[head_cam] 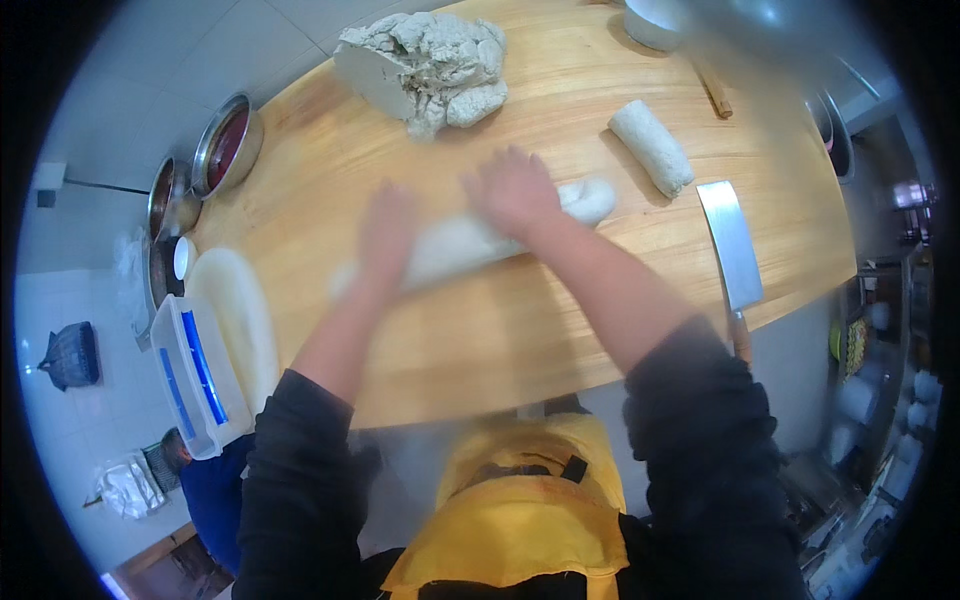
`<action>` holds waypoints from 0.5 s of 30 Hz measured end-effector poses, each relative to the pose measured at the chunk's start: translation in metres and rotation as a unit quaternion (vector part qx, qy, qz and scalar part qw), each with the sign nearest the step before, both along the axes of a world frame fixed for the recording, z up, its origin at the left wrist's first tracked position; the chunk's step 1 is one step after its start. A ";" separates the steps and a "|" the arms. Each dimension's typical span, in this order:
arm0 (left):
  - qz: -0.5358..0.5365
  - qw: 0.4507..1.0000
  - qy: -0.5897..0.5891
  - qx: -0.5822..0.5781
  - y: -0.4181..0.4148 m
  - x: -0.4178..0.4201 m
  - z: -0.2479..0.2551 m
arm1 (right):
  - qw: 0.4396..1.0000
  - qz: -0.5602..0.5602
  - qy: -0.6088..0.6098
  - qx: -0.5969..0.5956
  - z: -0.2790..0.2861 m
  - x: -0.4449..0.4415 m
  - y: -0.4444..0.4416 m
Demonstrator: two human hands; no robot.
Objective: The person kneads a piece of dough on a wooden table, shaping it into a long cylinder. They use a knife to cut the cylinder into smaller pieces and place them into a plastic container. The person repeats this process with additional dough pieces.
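Observation:
A long pale roll of dough (454,247) lies slantwise on the wooden worktop (450,360). My left hand (388,232), blurred, rests on the roll towards its left end with the fingers stretched forward. Nearer the other end, my right hand (514,191) presses palm down on the dough, fingers spread. Both hands cover parts of the roll, and its folded right end sticks out past my right wrist. A shorter dough cylinder (652,146) lies apart to the right. Beyond the hands sits a large rough dough mass (442,71) with a smooth cut face.
A cleaver (731,244) lies at the right, its handle over the front edge. A rolling pin (716,94) and a white bowl (652,26) are farther back. Metal bowls (229,146) and a clear plastic box (199,375) line the left side. Another person (214,487) is at lower left.

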State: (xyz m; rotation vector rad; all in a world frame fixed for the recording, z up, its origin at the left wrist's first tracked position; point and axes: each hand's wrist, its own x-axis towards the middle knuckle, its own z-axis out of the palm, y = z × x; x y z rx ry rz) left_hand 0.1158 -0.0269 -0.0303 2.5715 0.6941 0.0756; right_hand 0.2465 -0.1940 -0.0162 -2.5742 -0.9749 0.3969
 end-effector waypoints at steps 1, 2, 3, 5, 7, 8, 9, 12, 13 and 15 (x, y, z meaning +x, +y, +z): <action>-0.001 1.000 0.003 0.027 0.006 0.011 -0.001 | 0.999 0.025 -0.006 -0.048 0.024 0.016 -0.003; 0.000 0.998 0.005 0.057 0.008 0.023 0.003 | 0.994 0.052 -0.013 -0.094 0.037 0.028 -0.009; -0.001 0.997 0.009 0.081 0.004 0.031 0.004 | 0.995 0.007 -0.045 -0.088 0.023 0.035 -0.020; -0.001 0.992 0.111 0.060 -0.031 0.037 0.015 | 0.986 -0.090 -0.104 -0.092 -0.018 0.041 -0.049; -0.002 0.988 0.145 0.050 -0.050 0.027 0.020 | 0.985 -0.110 -0.118 -0.061 -0.027 0.008 -0.060; -0.014 0.991 0.129 0.042 -0.062 0.014 0.021 | 0.987 -0.099 -0.128 -0.021 -0.032 -0.002 -0.074; -0.025 0.992 0.117 0.037 -0.072 -0.007 0.026 | 0.987 -0.088 -0.134 0.021 -0.031 -0.020 -0.086; -0.032 0.991 -0.002 0.132 -0.103 -0.083 -0.005 | 0.991 -0.025 -0.121 0.051 -0.007 -0.077 -0.124; -0.036 0.984 -0.056 0.168 -0.116 -0.102 -0.018 | 0.988 -0.018 -0.143 0.049 -0.007 -0.094 -0.136; -0.011 0.986 -0.024 0.162 -0.138 -0.113 -0.020 | 0.992 -0.024 -0.123 0.027 -0.008 -0.118 -0.150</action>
